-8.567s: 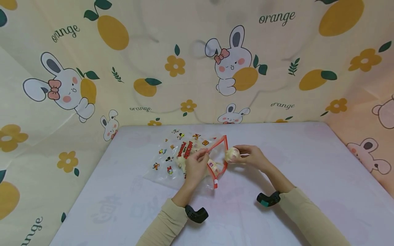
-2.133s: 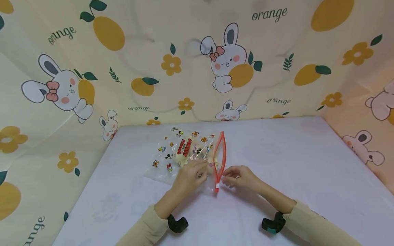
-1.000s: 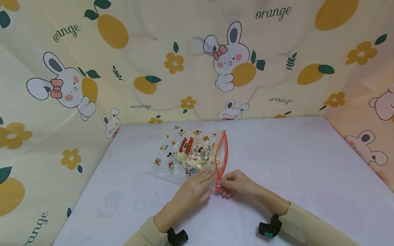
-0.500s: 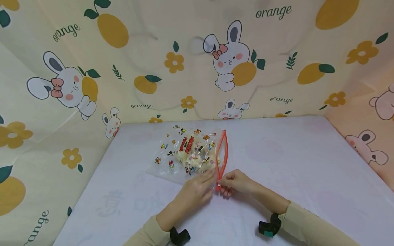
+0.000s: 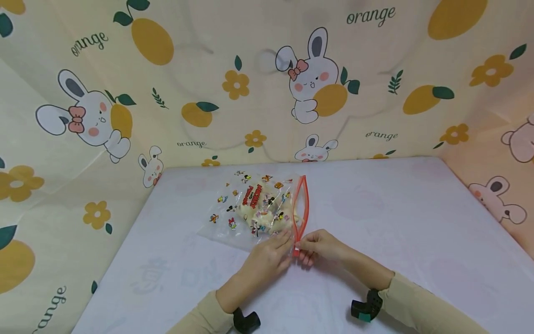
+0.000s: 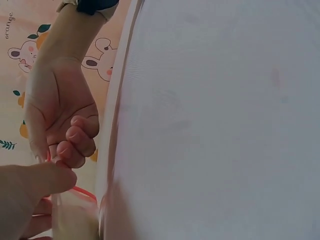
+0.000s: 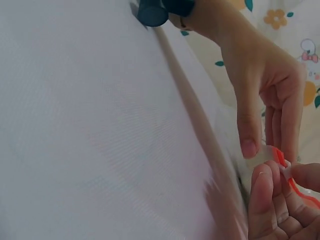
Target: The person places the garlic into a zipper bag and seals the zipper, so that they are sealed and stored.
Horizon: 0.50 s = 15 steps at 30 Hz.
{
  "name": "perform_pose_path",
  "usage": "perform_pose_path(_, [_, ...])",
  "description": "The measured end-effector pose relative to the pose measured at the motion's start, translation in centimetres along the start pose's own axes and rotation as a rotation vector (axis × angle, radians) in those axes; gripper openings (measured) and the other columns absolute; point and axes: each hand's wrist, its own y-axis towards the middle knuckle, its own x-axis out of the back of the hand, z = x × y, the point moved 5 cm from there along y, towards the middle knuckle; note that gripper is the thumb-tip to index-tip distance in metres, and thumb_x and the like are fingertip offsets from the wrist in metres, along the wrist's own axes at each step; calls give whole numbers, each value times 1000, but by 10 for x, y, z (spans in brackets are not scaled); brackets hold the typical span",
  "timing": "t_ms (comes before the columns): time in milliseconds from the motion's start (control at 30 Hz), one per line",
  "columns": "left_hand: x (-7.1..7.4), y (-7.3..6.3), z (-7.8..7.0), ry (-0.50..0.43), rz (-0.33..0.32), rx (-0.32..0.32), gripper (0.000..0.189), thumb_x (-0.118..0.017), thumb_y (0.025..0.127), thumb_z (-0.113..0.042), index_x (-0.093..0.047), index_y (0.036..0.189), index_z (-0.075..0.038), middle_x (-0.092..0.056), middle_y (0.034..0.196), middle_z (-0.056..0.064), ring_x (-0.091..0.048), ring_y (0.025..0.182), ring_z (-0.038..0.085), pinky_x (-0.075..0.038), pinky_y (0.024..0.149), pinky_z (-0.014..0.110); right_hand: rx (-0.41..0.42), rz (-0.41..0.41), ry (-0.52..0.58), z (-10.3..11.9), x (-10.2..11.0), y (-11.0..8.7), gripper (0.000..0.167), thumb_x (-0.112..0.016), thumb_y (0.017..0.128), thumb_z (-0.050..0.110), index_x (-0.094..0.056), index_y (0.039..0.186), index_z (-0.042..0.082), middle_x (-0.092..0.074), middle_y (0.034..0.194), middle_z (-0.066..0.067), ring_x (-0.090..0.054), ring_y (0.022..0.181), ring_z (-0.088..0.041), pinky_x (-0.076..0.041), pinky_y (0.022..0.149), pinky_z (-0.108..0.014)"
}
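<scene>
A clear plastic zip bag printed with cartoon characters lies on the white table, its red-edged mouth facing right and gaping at the far part. Several pale cream, rounded items show through it; their kind is hard to tell. My left hand holds the bag's near corner beside the mouth, thumb on the near side and fingers over the top. With thumb and forefinger, my right hand pinches the small white slider at the near end of the red zip strip.
The table carries a white cloth with faint marks. Behind it and at both sides hangs a cream cloth printed with rabbits, oranges and flowers. A black device is strapped at each wrist.
Earlier my right hand held a cream ball at the bag's mouth; now that hand is free of it and grips the zip slider. The slider has shifted slightly away from me over the last second.
</scene>
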Motion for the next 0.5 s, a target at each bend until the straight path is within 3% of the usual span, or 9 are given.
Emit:
perform_pose_path(333, [-2, 4, -1, -1, -23, 25, 31, -71, 83, -18, -71, 113, -8, -71, 120, 8, -67, 115, 19, -58, 96, 27, 4, 18, 26, 3, 0, -1, 36, -52, 97, 15, -61, 93, -20, -66, 63, 10, -62, 57, -1, -57, 55, -15])
perform_pose_path(500, [-3, 6, -3, 11, 3, 34, 30, -69, 85, -17, -71, 113, -8, -70, 121, 8, -67, 116, 19, -58, 97, 28, -41, 34, 57, 1, 0, -3, 35, -51, 98, 18, -65, 93, -13, -66, 62, 10, -62, 57, -1, -56, 54, -14])
